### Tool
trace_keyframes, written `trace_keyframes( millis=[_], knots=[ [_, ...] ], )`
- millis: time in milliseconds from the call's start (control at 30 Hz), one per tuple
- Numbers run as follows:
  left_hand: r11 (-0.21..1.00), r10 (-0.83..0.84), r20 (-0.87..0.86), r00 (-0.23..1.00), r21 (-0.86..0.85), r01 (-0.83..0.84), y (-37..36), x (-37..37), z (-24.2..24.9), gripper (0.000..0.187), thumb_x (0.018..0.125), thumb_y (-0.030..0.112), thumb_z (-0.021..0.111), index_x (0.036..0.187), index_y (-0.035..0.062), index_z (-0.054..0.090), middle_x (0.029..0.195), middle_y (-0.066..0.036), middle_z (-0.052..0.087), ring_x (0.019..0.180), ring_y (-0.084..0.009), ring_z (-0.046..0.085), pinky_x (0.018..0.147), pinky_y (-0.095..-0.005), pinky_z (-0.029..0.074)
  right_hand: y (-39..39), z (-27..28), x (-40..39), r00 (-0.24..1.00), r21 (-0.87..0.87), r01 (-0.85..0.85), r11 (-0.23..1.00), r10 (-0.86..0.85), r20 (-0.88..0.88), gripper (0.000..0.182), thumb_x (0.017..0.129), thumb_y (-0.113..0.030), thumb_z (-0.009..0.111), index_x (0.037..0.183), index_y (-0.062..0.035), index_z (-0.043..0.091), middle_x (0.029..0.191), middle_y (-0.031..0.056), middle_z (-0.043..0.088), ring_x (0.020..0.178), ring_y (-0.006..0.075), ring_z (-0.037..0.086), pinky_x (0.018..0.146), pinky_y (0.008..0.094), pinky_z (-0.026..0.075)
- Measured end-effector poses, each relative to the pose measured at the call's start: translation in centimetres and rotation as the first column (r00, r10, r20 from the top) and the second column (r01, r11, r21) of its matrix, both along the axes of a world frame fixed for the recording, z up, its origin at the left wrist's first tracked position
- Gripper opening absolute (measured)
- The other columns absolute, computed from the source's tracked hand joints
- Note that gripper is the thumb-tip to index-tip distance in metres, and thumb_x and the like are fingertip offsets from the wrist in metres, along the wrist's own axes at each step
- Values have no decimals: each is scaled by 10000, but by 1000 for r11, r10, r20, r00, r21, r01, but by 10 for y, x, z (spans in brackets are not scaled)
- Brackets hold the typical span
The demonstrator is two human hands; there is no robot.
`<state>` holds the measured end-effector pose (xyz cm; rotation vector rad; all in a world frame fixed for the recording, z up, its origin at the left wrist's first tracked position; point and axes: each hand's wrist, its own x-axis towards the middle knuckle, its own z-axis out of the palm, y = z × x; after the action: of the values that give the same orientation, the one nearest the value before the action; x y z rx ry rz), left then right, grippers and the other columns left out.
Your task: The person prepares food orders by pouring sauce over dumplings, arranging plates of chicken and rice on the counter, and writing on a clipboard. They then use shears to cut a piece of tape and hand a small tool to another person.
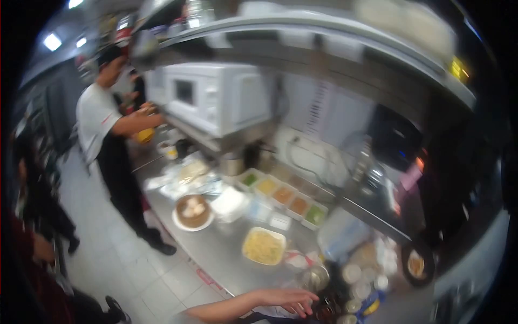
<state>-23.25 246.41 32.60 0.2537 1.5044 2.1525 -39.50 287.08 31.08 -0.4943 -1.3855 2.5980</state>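
My left hand (286, 300) reaches in from the bottom edge, its fingers stretched out and slightly apart, holding nothing that I can see. It hangs over the near end of the steel counter (208, 254), close to a group of dark bottles or jars (326, 310) whose kind is blurred. A round metal container (317, 276) stands just beyond the fingers. Farther along is a square white dish of pale yellow food (264, 247). My right hand is out of view.
A bamboo steamer (193, 211) with pale dumplings sits on a white plate. Behind are several topping tubs (283, 195) and a white microwave (216, 97). Small jars (353, 274) crowd the right. A person (102, 121) works at the far counter; other people stand at left. A shelf (307, 21) runs overhead.
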Motion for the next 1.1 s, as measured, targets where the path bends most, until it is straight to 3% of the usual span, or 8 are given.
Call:
trace_keyframes(
  millis=[267, 367, 433, 500, 633, 767, 867, 1100],
  knots=[
    [986, 145, 133, 980, 57, -154, 21, -1, 23, 547, 969, 348, 386, 1355, -29, 291, 1190, -265, 514, 1134, -364, 511, 1002, -440, 369, 183, -188, -65, 900, -199, 421, 885, -435, -29, 392, 863, -168, 576, 1207, -6, 481, 1165, 160, 544, 1023, 294, 576, 848, 455, 507],
    [962, 264, 136, 955, -113, -250, 36, -8, 33, 587, 940, 431, 435, 1314, -16, 363, 1090, -196, 587, 998, -296, 592, 893, -420, 457, 223, -244, -100, 830, 379, 492, 784, -554, 67, 328, 860, -98, 512, 1157, 37, 482, 1118, 189, 555, 956, 300, 600, 760, 467, 537],
    [962, 267, 162, 950, -109, -252, 43, -15, 38, 600, 934, 430, 445, 1315, -24, 354, 1098, -208, 580, 1013, -305, 584, 907, -424, 446, 218, -228, -127, 730, 253, 593, 764, -643, 232, 296, 853, -72, 489, 1119, 58, 490, 1085, 198, 565, 930, 301, 606, 711, 465, 552],
    [956, 289, 179, 940, -94, -276, 46, -23, 40, 613, 928, 429, 456, 1316, -33, 345, 1105, -219, 573, 1028, -314, 575, 922, -429, 434, 231, -255, -164, 733, 570, 522, 634, -676, 82, 236, 835, -38, 456, 1029, 88, 501, 989, 212, 581, 844, 304, 623, 545, 436, 558],
    [950, 310, 191, 931, -109, -294, 52, -34, 45, 609, 925, 436, 455, 1303, -32, 357, 1116, -224, 563, 1032, -322, 570, 924, -440, 430, 179, -191, -190, 746, 535, 469, 702, -640, 186, 152, 811, -15, 465, 864, 97, 553, 807, 246, 603, 600, 281, 635, 353, 372, 467],
    [952, 302, 197, 933, -112, -285, 52, -39, 40, 590, 929, 431, 445, 1286, -33, 374, 1118, -220, 560, 1044, -325, 562, 944, -449, 412, 150, -180, -216, 814, 677, 89, 731, -445, 373, 147, 804, -33, 489, 789, 67, 596, 615, 193, 606, 532, 256, 630, 403, 372, 479],
    [953, 301, 180, 937, -104, -286, 51, -37, 44, 591, 931, 432, 439, 1291, -33, 372, 1117, -218, 560, 1049, -327, 560, 950, -451, 407, 138, -201, -233, 922, 864, 30, 502, -347, 170, 159, 807, -53, 503, 769, 32, 632, 488, 135, 571, 493, 231, 623, 470, 360, 488],
    [942, 336, 159, 928, -81, -327, 31, -11, 39, 599, 933, 438, 428, 1303, -30, 369, 1133, -213, 560, 1057, -325, 557, 938, -445, 420, 107, -133, -228, 960, 625, 62, 778, -218, 175, 146, 891, -152, 519, 920, -67, 634, 585, 38, 583, 468, 123, 548, 405, 268, 397]
  ],
)
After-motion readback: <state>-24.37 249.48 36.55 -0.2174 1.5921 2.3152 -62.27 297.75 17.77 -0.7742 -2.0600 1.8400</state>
